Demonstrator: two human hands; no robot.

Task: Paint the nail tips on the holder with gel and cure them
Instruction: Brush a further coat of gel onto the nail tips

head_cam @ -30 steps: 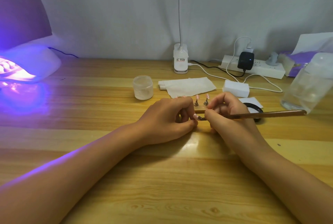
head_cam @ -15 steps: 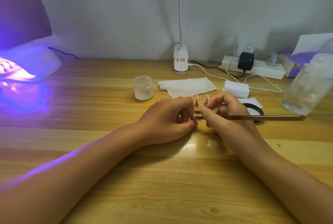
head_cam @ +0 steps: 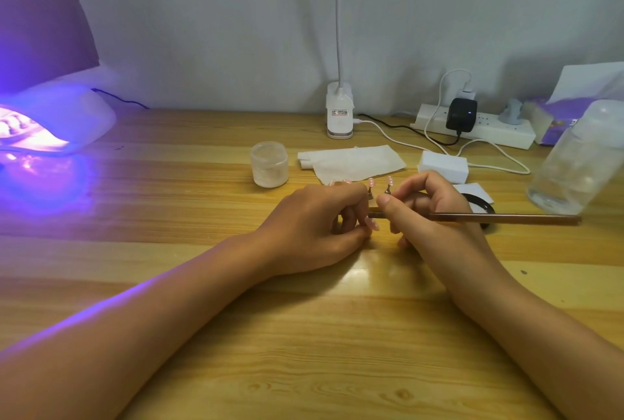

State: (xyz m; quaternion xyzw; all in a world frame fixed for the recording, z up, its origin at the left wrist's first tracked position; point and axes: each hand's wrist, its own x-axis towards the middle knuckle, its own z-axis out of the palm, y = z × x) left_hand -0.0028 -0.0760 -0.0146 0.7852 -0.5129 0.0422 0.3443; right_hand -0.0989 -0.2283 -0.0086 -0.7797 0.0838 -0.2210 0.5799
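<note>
At the middle of the wooden table my left hand (head_cam: 317, 220) pinches a small stand bearing a pale pink nail tip (head_cam: 372, 223). My right hand (head_cam: 429, 213) grips a long brown brush (head_cam: 506, 218), its handle pointing right and its head close to that tip. Behind my knuckles stand other pink nail tips on metal stands (head_cam: 388, 185); their holder base is hidden. A small gel jar (head_cam: 269, 164) stands just beyond. The curing lamp (head_cam: 50, 122) glows violet at the far left.
A folded tissue (head_cam: 354, 163), a white block (head_cam: 443, 167) and a black ring (head_cam: 479, 206) lie behind my hands. A lamp base (head_cam: 339, 115), a power strip (head_cam: 479, 129) with cables and a clear bottle (head_cam: 580, 159) line the back and right.
My right hand has turned the brush so its handle now lies lower and flatter, and the fingers have shifted slightly left toward the pinched nail tip. The left hand has stayed put.
</note>
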